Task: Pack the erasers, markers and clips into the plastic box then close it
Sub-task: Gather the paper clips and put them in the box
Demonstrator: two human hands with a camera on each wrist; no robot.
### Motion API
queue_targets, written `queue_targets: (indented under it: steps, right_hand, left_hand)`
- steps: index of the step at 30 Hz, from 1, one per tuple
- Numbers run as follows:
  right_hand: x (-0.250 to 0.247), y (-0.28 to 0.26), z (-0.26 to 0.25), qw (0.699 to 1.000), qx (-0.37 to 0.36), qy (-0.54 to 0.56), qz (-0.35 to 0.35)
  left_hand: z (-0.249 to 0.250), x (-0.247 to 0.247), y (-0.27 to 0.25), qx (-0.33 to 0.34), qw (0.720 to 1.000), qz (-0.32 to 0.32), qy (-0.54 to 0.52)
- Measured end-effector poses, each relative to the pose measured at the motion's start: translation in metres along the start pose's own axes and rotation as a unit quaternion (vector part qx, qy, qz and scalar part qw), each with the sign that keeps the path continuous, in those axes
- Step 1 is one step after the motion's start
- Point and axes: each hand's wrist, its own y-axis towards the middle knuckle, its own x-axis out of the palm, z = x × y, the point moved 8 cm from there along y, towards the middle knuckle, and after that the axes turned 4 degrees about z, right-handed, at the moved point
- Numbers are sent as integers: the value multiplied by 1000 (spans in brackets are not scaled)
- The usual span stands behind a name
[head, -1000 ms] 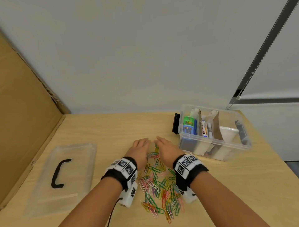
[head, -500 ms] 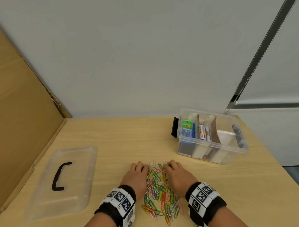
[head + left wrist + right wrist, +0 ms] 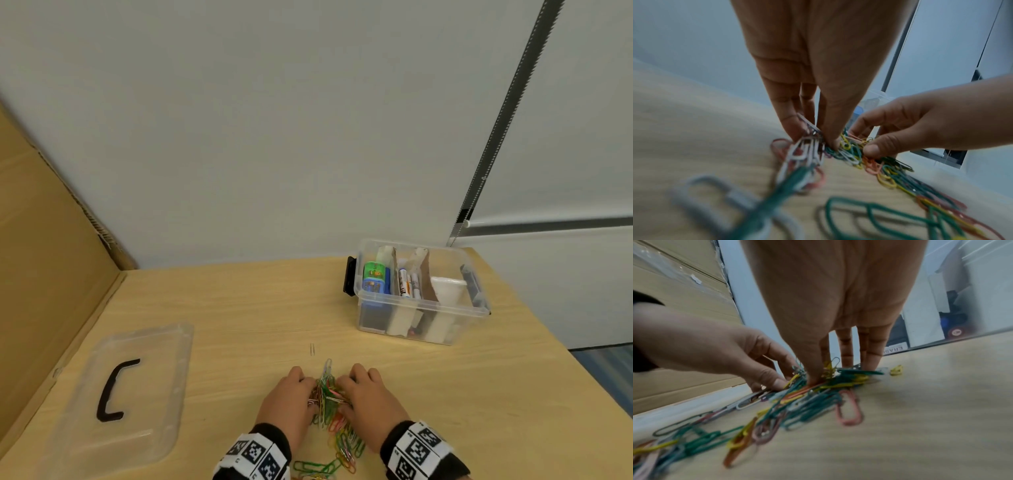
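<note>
A heap of coloured paper clips [image 3: 328, 407] lies on the table near its front edge. My left hand [image 3: 291, 401] and right hand [image 3: 366, 397] press in on it from both sides. In the left wrist view the left hand [image 3: 818, 138] pinches clips [image 3: 849, 152] between thumb and fingers. In the right wrist view the right hand [image 3: 830, 369] does the same with its clips [image 3: 807, 400]. Loose clips trail back toward my wrists. The clear plastic box [image 3: 421, 306] stands open at the back right, holding markers [image 3: 406, 282] and a green and blue eraser [image 3: 375, 277].
The clear lid [image 3: 157, 377] with a black handle lies flat at the left. A cardboard sheet [image 3: 44, 274] leans along the left edge. A tiny dark metal piece [image 3: 312, 349] lies just beyond the heap. The table's right edge drops off behind the box.
Both hands slid back toward me over the table, raking the spread clips into a tighter heap. Their fingers went from flat to curled on the clips.
</note>
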Motion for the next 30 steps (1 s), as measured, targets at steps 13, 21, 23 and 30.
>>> queue_targets:
  steps: [13,21,23,30]
  right_hand:
    - [-7,4,12,999,-3,-21,41]
    - [-5,8,16,999,-17,-6,45]
    - [-9,11,22,998,-2,34,54]
    - [-31,5,52,976,61,198,69]
  left_hand:
    - [3,-1,-6,-25,999,14,16]
    - [-1,-4,-11,-43,998,44,-9]
    - [1,-4,-7,-43,998,37,15]
    - [2,-13,-4,-35,998,47,-2]
